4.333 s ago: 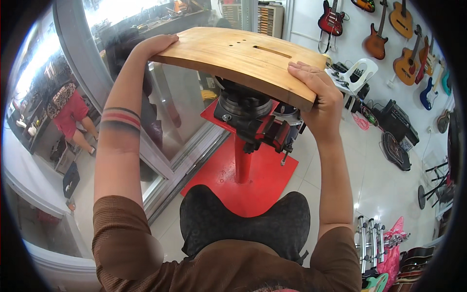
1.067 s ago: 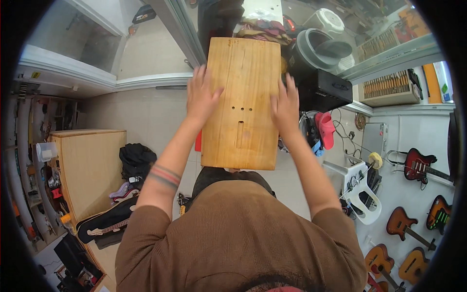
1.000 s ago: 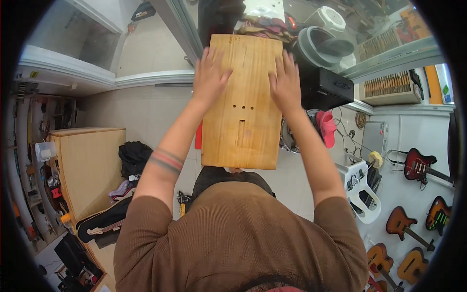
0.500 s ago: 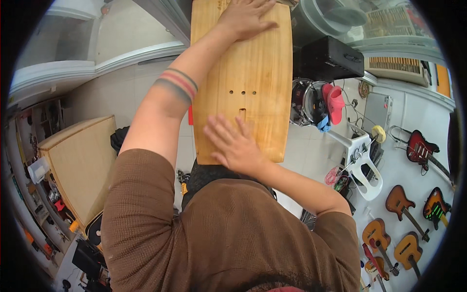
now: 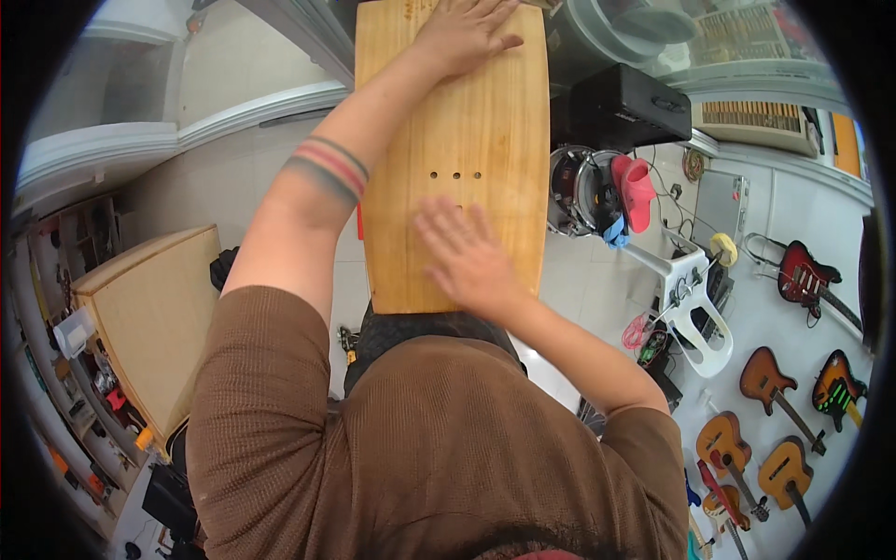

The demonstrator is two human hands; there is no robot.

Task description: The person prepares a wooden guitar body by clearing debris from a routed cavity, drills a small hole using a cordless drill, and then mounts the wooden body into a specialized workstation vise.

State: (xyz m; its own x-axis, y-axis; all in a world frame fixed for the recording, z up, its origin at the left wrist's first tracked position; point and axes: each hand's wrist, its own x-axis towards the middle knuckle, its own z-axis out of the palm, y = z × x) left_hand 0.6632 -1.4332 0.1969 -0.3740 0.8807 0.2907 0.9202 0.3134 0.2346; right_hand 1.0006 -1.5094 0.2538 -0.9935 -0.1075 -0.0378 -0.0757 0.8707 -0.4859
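Observation:
A long varnished wooden panel [image 5: 495, 140], gently curved along its sides, stretches away from my lap. Three small dark holes sit in a row across its middle. My left hand [image 5: 465, 39] lies near the far end with its fingers outstretched on the wood. Close to the near end, my right hand [image 5: 474, 269] is spread over the surface, its fingers a little blurred; whether it touches the wood I cannot tell. A small slot in the panel is mostly hidden by the right fingertips. Neither hand grips anything.
Right of the panel are a black case [image 5: 621, 112], a drum [image 5: 579, 191], pink slippers [image 5: 635, 191] and a white plastic stool [image 5: 695, 313]. Several guitars [image 5: 723, 443] hang along the right wall. A large plywood box [image 5: 154, 327] stands at the left.
My right hand has slid forward and rightward, now covering most of the slot. My left hand stays at the far end. The whole view has shifted slightly.

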